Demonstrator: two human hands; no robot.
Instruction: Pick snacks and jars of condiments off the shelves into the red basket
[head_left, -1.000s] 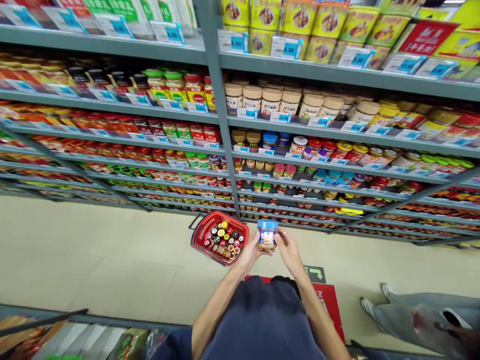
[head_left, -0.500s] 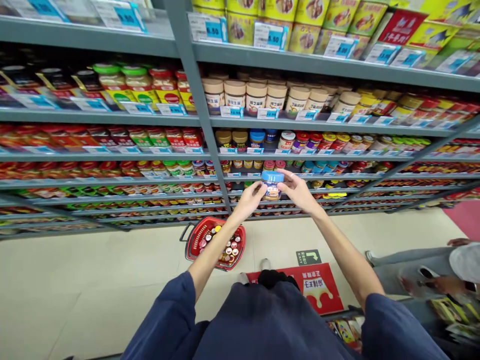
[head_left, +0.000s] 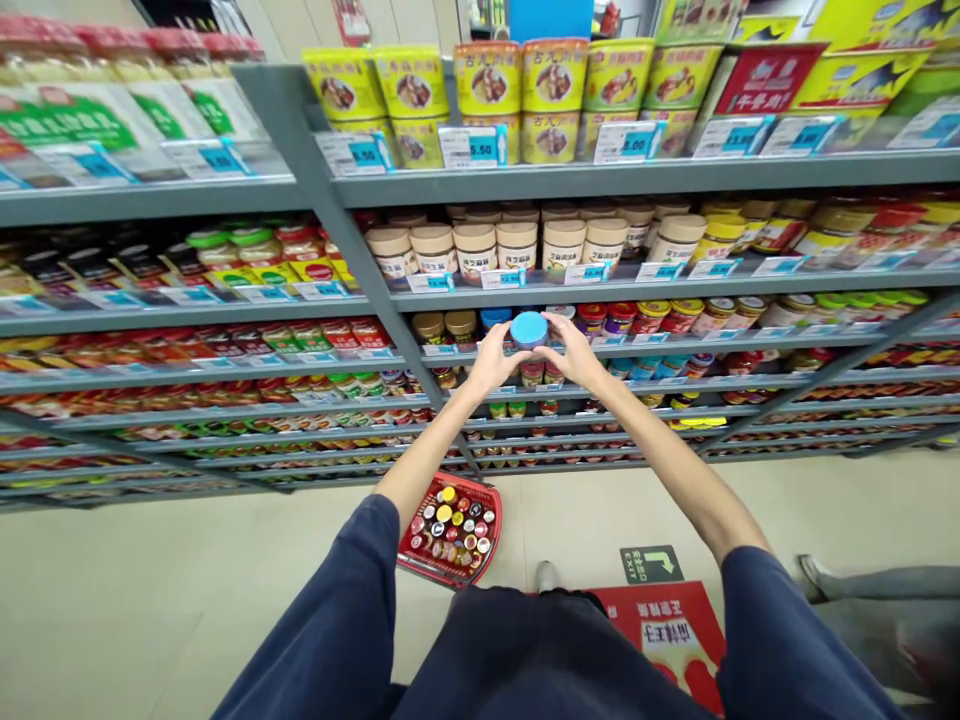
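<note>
Between both hands is a jar with a blue lid (head_left: 529, 330), its lid turned up toward me. My left hand (head_left: 495, 358) grips its left side, with the fingers closed against it. From the other side my right hand (head_left: 571, 352) clasps the same jar. Both arms are stretched out toward the shelf row behind the jar. Just beyond it stand another blue-lidded jar (head_left: 495, 318), gold-lidded jars (head_left: 460, 325) and red-lidded jars (head_left: 591, 318). The held jar's label is mostly hidden by my fingers.
On the floor below my left arm sits a red basket (head_left: 491, 490) full of jars. Shelves (head_left: 525, 292) of jars and yellow cans (head_left: 555, 80) span the view. A red floor mat (head_left: 637, 600), an exit sign (head_left: 652, 565) and another person's leg (head_left: 892, 582) are at lower right.
My hands have carried the jar up and slightly left, closer to the shelf row. It has tipped so its lid faces me more. The view has shifted, showing more of the upper shelf.
</note>
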